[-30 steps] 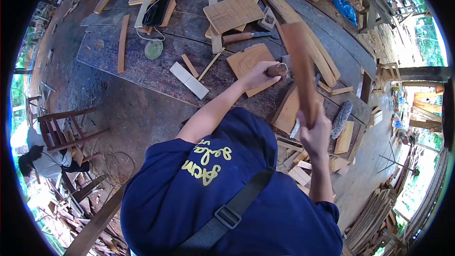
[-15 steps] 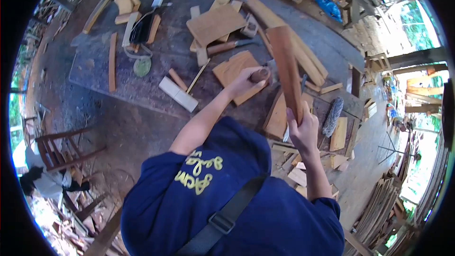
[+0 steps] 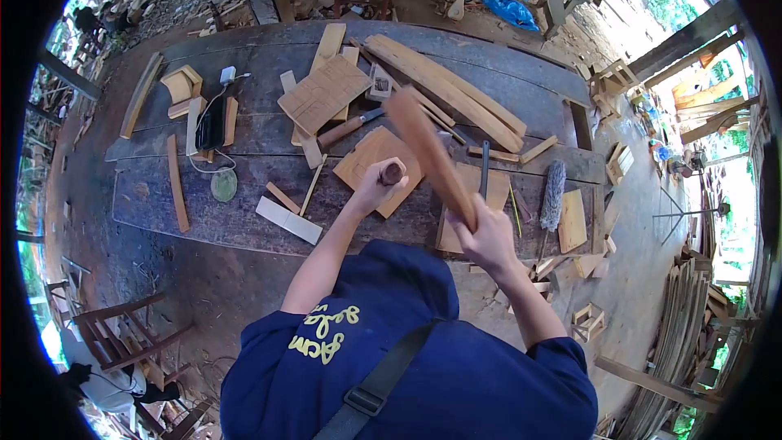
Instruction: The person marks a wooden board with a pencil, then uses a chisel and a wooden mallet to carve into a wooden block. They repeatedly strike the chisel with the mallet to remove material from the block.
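Observation:
My left hand [image 3: 376,193] is closed round the brown wooden handle of a chisel [image 3: 392,172], held upright over a carved wooden board [image 3: 366,161]. The handle's round end faces up; the blade is hidden below my fist. My right hand [image 3: 489,235] grips the narrow end of a long, bat-shaped wooden mallet [image 3: 433,155]. The mallet is raised above the table and slants up to the left, its far end blurred, to the right of the chisel. Under the right hand lies another light wooden board [image 3: 456,224].
The dark worktable [image 3: 269,73] bears a patterned wooden board [image 3: 324,94], another wooden-handled chisel [image 3: 346,129], long planks [image 3: 448,85], a grey brush [image 3: 553,195], a black phone-like device [image 3: 212,126] with a cable, and a pale block [image 3: 288,220]. A wooden chair [image 3: 122,330] stands at left.
The mallet has swung left and tilted toward the chisel, with my right hand moving left too. The left hand keeps its hold on the chisel. The head view has shifted, showing more beyond the table.

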### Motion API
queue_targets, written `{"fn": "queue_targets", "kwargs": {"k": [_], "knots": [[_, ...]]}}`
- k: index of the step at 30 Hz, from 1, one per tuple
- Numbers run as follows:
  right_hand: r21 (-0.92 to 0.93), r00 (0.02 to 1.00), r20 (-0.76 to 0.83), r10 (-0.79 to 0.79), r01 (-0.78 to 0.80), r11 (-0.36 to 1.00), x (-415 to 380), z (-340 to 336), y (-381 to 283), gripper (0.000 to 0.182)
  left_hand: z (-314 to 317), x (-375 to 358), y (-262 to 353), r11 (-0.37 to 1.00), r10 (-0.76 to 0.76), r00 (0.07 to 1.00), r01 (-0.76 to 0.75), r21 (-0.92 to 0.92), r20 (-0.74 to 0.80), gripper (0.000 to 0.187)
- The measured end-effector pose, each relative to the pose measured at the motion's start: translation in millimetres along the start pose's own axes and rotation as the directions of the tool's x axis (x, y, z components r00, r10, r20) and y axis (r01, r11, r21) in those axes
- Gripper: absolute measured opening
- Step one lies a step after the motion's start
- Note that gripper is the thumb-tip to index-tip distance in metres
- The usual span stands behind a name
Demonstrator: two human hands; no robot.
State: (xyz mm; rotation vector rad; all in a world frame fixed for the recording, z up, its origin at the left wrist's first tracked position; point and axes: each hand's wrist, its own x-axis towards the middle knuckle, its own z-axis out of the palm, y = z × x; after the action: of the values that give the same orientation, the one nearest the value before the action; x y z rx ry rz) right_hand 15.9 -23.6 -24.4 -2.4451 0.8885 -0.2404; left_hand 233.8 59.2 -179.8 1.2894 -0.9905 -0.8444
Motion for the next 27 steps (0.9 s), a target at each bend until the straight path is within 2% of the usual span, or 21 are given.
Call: {"fn": "queue_targets", "kwargs": {"k": [1,2,3,5,7,8,9,11,12,15,17,18,19,21,22,23,24,25,26,27], "knots": [[0.106,0.998,-0.061,0.012,-0.005,0.994,-2,-13,-10,0.031,0,0,4,1.000,-0.004,1.000,0.004,0.001,-0.001,0.014],[0.170,0.983,-0.179,-0.052,0.083,0.982,-2,-23,-18,0.026,0,1,6,0.999,-0.032,0.999,0.032,-0.018,-0.005,0.015],[0.322,0.958,-0.280,-0.055,0.148,0.935,-3,-30,-26,0.022,1,0,8,0.998,-0.059,0.998,0.059,-0.036,-0.009,0.015],[0.467,0.928,-0.369,-0.055,0.236,0.852,-11,-23,-23,0.023,3,0,8,0.999,-0.048,0.999,0.047,-0.021,-0.016,0.015],[0.408,0.925,-0.364,-0.110,0.264,0.874,-17,5,-8,0.024,3,1,6,1.000,-0.028,0.999,0.028,-0.008,-0.018,0.015],[0.347,0.922,-0.351,-0.165,0.292,0.891,-17,14,-9,0.025,4,2,3,1.000,-0.017,0.999,0.017,-0.026,-0.029,0.015],[0.238,0.979,-0.190,-0.068,0.113,0.965,-16,20,-16,0.029,5,3,0,0.999,-0.005,0.999,0.003,-0.045,-0.042,0.015],[-0.057,0.988,0.135,0.069,-0.062,0.996,-11,27,-13,0.032,9,-1,-2,0.998,-0.038,0.998,0.036,-0.042,-0.051,0.014],[-0.058,0.989,0.131,0.066,-0.059,0.997,-8,22,-13,0.032,9,1,-1,0.997,-0.065,0.996,0.063,-0.038,-0.062,0.013],[-0.029,0.998,0.052,0.043,-0.042,0.999,-4,-8,-27,0.028,5,3,6,0.999,-0.034,0.999,0.034,0.019,-0.029,0.012],[0.188,0.990,-0.140,-0.015,0.041,0.981,-2,-31,-41,0.031,4,4,3,0.999,-0.030,0.999,0.031,0.030,-0.028,0.012],[0.277,0.959,-0.271,-0.078,0.155,0.948,-3,-37,-47,0.030,4,3,1,0.999,-0.032,0.999,0.033,0.042,-0.027,0.012],[0.277,0.960,-0.267,-0.080,0.156,0.948,-5,-33,-44,0.030,5,3,-1,0.999,-0.034,0.999,0.036,0.041,-0.032,0.012],[0.440,0.906,-0.420,-0.042,0.244,0.864,-14,-7,-28,0.028,5,3,2,1.000,-0.017,0.999,0.017,0.014,-0.044,0.013],[0.291,0.858,-0.496,-0.135,0.311,0.905,-18,24,-5,0.032,6,4,2,0.999,-0.019,0.998,0.020,0.026,-0.065,0.013],[0.304,0.860,-0.486,-0.155,0.333,0.893,-17,31,-5,0.032,8,5,-2,1.000,0.020,0.997,-0.020,-0.001,-0.073,0.013],[0.193,0.978,-0.193,-0.077,0.115,0.974,-12,35,-5,0.034,7,6,-9,0.998,0.062,0.994,-0.065,-0.026,-0.090,0.013],[0.001,0.994,0.096,0.059,-0.060,0.998,-9,38,-7,0.037,1,1,-24,0.992,0.007,0.998,0.001,0.123,-0.062,0.012],[-0.061,0.992,0.062,0.110,-0.106,0.992,-10,33,-13,0.041,1,4,-16,0.998,-0.005,1.000,0.003,-0.068,-0.023,0.019],[-0.055,0.997,0.053,0.059,-0.056,0.997,-6,27,-13,0.039,3,0,8,0.998,0.046,0.996,-0.049,-0.047,-0.070,0.011]]}}
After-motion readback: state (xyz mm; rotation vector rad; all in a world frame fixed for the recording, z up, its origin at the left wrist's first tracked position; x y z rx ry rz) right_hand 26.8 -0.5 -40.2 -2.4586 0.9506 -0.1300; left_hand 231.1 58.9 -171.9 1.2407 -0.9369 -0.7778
